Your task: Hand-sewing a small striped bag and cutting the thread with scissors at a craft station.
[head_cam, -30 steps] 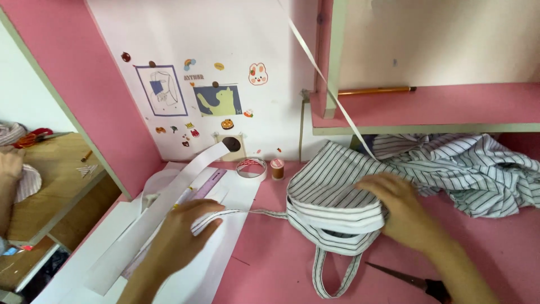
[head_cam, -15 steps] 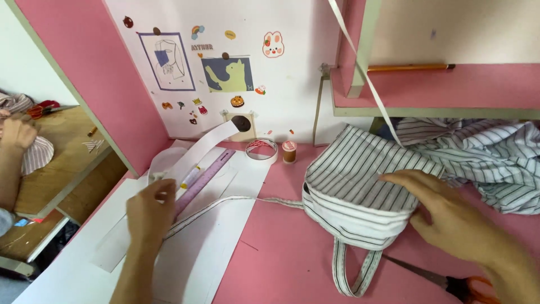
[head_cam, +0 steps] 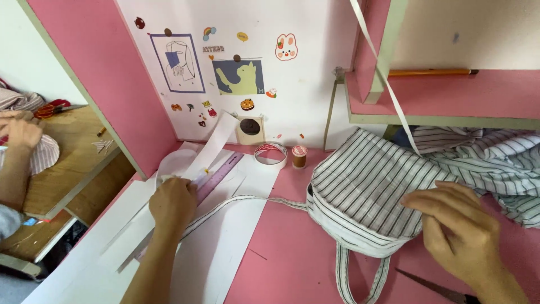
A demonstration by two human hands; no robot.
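Crowding the pink desk (head_cam: 292,264): white paper sheets (head_cam: 225,242) lying flat on the left, a purple ruler (head_cam: 216,175) slanting across them, a roll of clear tape (head_cam: 270,155) and a small spool of brown thread (head_cam: 299,157) standing just beside each other near the back wall. Lying at the lower right edge, the dark blades of scissors (head_cam: 433,287). Hanging down from above and crossing over the bag, a thin white ribbon (head_cam: 388,84). Resting on the pink shelf (head_cam: 450,95) above, an orange pencil (head_cam: 430,72). Bunching up at the right, under the shelf, more striped cloth (head_cam: 495,163), touching the bag. Sticking to the white back wall, small stickers and pictures (head_cam: 236,76). Beyond the pink divider at far left, another person's hand (head_cam: 19,132) resting over a wooden table (head_cam: 67,163).

Sitting at the middle right of the desk, a striped fabric bag (head_cam: 360,197): soft, rounded, white with fine dark stripes, its carrying loop (head_cam: 360,276) drooping toward the near edge. Running leftward from the bag, a long narrow striped strap (head_cam: 242,205), its long axis crossing the paper from the bag toward the lower left.

Pressing down on the strap and paper next to the ruler, the left hand (head_cam: 171,205), fingers curled, not clearly pinching anything. Lying on the bag's right side, the right hand (head_cam: 458,231), fingers spread and flat on the cloth. Both hands well apart.
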